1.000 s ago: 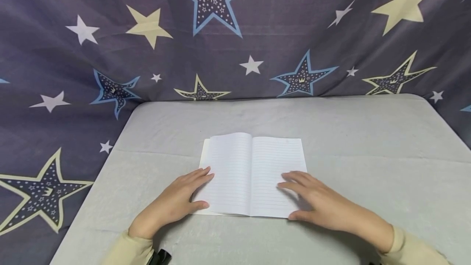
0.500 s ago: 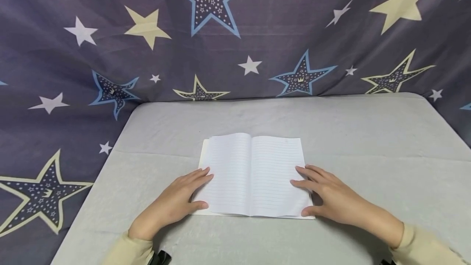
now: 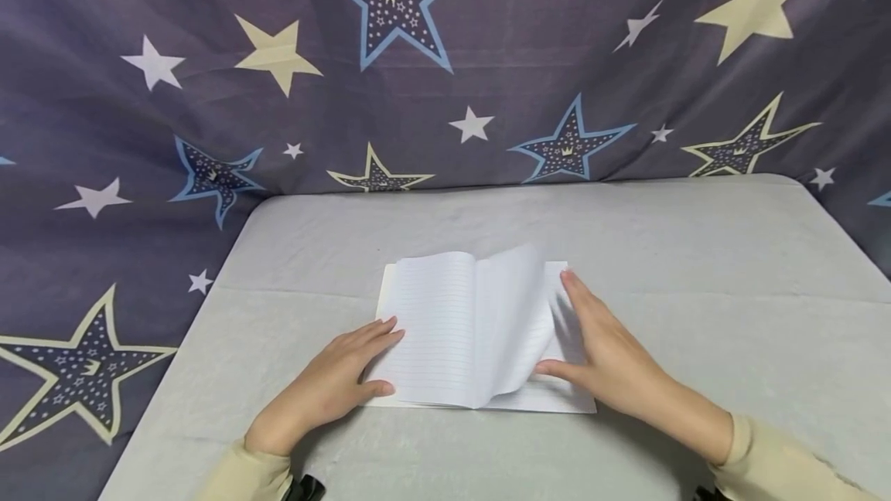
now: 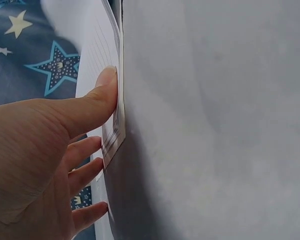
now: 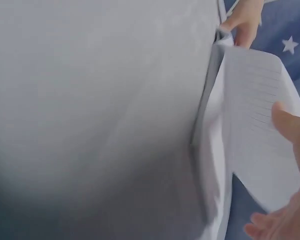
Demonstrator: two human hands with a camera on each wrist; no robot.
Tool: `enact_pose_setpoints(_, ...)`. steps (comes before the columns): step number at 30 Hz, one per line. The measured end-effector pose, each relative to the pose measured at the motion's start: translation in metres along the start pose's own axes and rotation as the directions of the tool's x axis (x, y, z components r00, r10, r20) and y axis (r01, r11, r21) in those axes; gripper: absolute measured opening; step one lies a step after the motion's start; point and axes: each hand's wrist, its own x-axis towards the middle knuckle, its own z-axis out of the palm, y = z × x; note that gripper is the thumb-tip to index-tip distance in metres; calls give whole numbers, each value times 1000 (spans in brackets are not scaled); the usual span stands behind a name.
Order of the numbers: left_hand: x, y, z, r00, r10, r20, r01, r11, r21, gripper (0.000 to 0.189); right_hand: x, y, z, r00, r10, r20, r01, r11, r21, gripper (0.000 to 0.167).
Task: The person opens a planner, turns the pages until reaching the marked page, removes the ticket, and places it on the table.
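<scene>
An open lined notebook lies on the grey-covered table. My left hand rests along its left edge, fingers relaxed and spread; in the left wrist view the thumb lies on the pages near the corner. From the right side one page stands up, curved and slightly blurred, leaning toward the middle. Just right of it is my right hand, thumb tip close to the page's free edge and fingers stretched toward the far right corner. In the right wrist view this raised page shows faint ruled lines beside the thumb.
Pale grey cloth covers the table. Behind it and along the left hangs a dark curtain printed with stars. A black strap-like piece shows at the left sleeve.
The right hand went out to the notebook's right edge, then came back left with fingers stretched. A right-hand page has risen and swung leftward. The left hand stays put.
</scene>
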Motion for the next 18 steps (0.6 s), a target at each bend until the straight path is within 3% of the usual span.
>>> enact_pose_setpoints(5,-2,-2,-2,1000,8,-5,-8,1000,-6,70,7,-26,13,995,-79,64,78,997,14,100)
enact_pose_setpoints(10,-7,-11,-8,1000,-22,-17,22,1000,1,69,7,-49,30,969,-157,191,154,988,27,88)
enact_pose_setpoints(15,-17,-21,-15,996,-80,-50,80,997,11,62,1,-62,38,911,-215,351,212,976,48,77)
enact_pose_setpoints(18,-22,-24,-19,990,-116,-82,116,993,-2,54,-3,-64,39,869,-274,411,296,955,11,70)
